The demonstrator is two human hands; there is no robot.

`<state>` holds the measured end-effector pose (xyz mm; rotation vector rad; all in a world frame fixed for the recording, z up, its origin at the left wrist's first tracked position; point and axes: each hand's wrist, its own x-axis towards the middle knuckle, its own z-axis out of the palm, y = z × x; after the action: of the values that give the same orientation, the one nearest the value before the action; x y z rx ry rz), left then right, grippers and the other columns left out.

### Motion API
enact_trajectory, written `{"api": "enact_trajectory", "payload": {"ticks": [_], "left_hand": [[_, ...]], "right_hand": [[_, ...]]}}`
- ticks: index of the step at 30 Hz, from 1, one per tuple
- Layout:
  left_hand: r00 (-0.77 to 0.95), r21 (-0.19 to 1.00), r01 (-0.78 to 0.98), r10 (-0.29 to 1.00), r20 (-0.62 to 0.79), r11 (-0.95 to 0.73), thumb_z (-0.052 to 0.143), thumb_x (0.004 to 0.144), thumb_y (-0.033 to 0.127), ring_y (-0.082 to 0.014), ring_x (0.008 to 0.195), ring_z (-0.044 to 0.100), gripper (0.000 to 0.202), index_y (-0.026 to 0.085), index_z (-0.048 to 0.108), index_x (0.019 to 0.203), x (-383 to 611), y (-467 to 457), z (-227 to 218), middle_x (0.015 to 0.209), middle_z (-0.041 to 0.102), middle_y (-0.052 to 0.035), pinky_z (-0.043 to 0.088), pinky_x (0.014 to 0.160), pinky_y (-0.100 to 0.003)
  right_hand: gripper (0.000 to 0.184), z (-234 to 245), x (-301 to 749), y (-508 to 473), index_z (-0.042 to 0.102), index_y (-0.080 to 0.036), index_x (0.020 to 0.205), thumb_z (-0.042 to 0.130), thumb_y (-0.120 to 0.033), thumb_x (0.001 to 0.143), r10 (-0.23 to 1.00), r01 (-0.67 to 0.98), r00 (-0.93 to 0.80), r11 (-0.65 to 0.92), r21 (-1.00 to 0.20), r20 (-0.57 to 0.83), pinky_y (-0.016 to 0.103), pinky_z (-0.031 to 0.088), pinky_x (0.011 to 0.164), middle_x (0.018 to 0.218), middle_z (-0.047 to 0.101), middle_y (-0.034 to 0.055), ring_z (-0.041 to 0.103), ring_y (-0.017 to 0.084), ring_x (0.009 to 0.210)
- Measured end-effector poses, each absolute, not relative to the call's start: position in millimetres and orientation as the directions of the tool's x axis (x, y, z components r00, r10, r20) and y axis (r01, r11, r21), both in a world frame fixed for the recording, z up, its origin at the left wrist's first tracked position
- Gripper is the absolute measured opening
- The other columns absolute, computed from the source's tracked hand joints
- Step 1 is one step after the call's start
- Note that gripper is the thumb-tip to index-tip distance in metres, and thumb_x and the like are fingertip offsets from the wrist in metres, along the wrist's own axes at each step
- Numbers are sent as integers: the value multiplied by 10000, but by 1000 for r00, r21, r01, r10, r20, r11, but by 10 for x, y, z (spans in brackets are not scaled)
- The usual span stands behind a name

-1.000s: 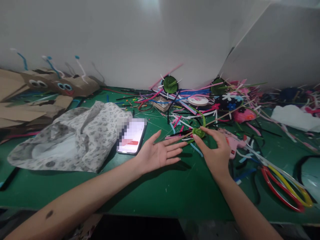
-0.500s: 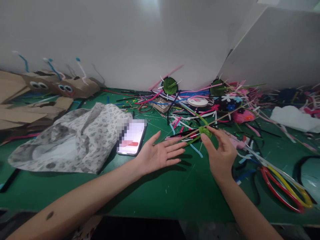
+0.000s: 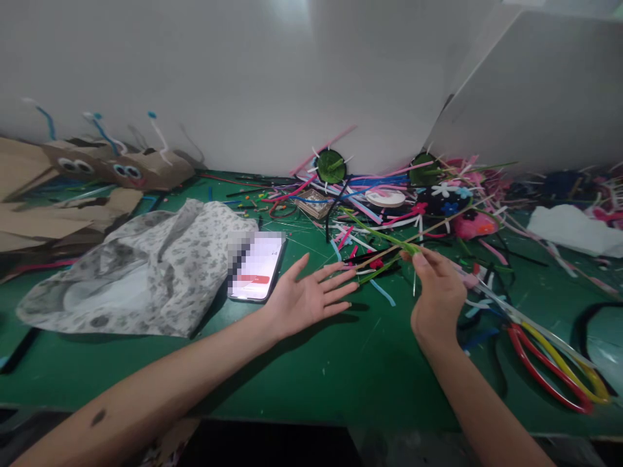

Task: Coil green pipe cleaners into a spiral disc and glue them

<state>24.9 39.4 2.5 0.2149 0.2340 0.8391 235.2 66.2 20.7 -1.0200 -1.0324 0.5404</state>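
My right hand [image 3: 437, 292] pinches a green pipe cleaner [image 3: 384, 237] between thumb and fingertips, a little above the green table [image 3: 341, 370]. The cleaner runs up and left from the fingers over a heap of coloured pipe cleaners [image 3: 370, 201]. My left hand [image 3: 306, 298] lies palm up with fingers spread, holding nothing, just right of a lit phone [image 3: 256, 266]. A thin wooden stick [image 3: 418, 237] crosses behind the right fingertips.
A grey flowered cloth [image 3: 141, 272] lies left of the phone. Brown paper bags with googly eyes [image 3: 97, 168] sit at the far left. Red and yellow tubes [image 3: 559, 363] loop at the right edge. A white wall stands behind the heap.
My right hand has picked up the green pipe cleaner from the table, and its coiled end has straightened. It moved slightly right and up. The left hand stayed put.
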Motion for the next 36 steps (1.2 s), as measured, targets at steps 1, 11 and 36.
{"api": "enact_trajectory", "payload": {"ticks": [1, 11, 36], "left_hand": [[647, 281, -705, 753, -120, 651, 321, 944, 549, -301, 1281, 458, 667, 110, 329, 1447, 249, 392, 24, 1500, 371, -145, 405, 979, -439], [656, 288, -697, 746, -111, 656, 325, 941, 549, -296, 1239, 496, 665, 109, 345, 1439, 252, 389, 36, 1492, 387, -141, 419, 949, -425], [742, 188, -645, 666, -79, 741, 278, 951, 572, -286, 1021, 645, 709, 65, 317, 1445, 227, 378, 47, 1187, 651, -186, 445, 912, -466]], "right_hand": [[268, 209, 2350, 659, 709, -184, 892, 729, -392, 725, 778, 82, 446, 457, -886, 442, 363, 517, 794, 830, 720, 32, 667, 183, 783], [254, 201, 2350, 583, 728, -236, 961, 731, -371, 746, 903, 54, 195, 380, -923, 383, 371, 535, 827, 985, 731, 44, 672, 217, 928], [271, 213, 2331, 605, 723, -213, 931, 754, -383, 721, 924, 17, 260, 287, -958, 281, 344, 528, 785, 946, 725, 48, 654, 196, 877]]}}
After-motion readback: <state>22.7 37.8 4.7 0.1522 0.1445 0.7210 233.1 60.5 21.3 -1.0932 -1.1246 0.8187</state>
